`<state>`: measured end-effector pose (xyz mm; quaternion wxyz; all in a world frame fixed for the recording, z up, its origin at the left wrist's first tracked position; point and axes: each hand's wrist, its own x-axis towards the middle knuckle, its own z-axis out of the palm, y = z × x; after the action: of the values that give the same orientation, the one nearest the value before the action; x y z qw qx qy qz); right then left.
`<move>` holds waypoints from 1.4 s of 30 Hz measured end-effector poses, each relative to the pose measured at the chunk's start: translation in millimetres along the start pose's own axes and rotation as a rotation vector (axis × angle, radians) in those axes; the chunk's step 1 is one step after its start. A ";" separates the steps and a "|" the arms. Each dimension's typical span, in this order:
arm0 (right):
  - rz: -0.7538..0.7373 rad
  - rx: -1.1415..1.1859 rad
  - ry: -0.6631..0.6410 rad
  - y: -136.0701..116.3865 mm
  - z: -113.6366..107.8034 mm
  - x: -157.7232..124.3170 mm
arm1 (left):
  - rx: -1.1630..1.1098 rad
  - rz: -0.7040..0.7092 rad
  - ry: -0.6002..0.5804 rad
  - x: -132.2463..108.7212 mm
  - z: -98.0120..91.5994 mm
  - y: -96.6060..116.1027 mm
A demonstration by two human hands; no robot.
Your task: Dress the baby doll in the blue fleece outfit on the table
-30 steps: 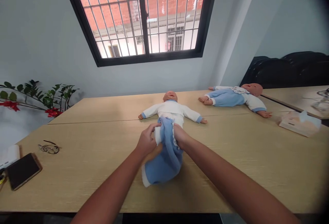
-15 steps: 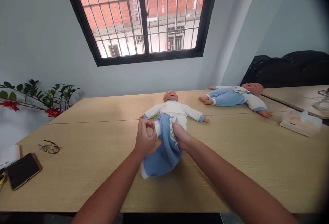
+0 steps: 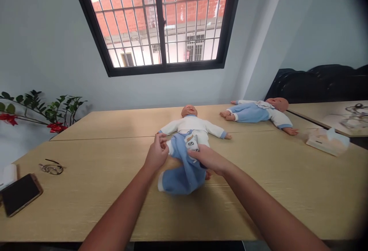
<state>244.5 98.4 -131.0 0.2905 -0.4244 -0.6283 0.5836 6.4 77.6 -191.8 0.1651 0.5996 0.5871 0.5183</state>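
A baby doll [image 3: 189, 124] in a white top with blue cuffs lies on its back, head away from me. Blue trousers [image 3: 184, 182] with white cuffs are partly on it, one leg over the doll's leg at left and the other lying loose and bent towards me. My left hand [image 3: 156, 154] is closed at the white cuff, around the doll's foot, which is mostly hidden by my fingers. With my right hand [image 3: 210, 158] I grip the trousers' waist, where a white patch with a printed face shows. The doll's other foot [image 3: 208, 175] peeks out below my right hand.
A second dressed doll [image 3: 253, 112] lies at the back right, near a tissue box [image 3: 327, 141]. Glasses [image 3: 52, 167] and a phone [image 3: 21, 194] are on the table [image 3: 100, 189] at left. A plant [image 3: 61, 109] stands beyond the left edge; black chairs [image 3: 319, 84] stand behind at right.
My right hand has shifted slightly right and turned the trousers' waist, so the printed patch now shows. My left hand stays at the cuff. The view has moved a little.
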 end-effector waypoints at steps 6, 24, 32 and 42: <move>-0.065 -0.126 0.216 15.7 -57.5 22.1 | -0.183 -0.158 -0.355 -22.3 -6.4 4.2; -0.249 0.075 0.441 18.4 -104.0 114.1 | -0.287 -0.348 -0.042 -136.4 -14.7 42.1; -0.134 0.359 -0.107 33.1 -84.9 80.5 | -0.149 -0.458 -0.264 -170.1 -24.4 54.8; -0.024 0.247 -0.329 50.5 -120.1 30.0 | 0.038 -0.412 -0.361 -171.2 -21.0 58.1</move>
<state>343.6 180.9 -166.5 0.2407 -0.2773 -0.5959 0.7142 59.0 -95.7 -209.5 0.3577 0.5530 0.6675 0.3474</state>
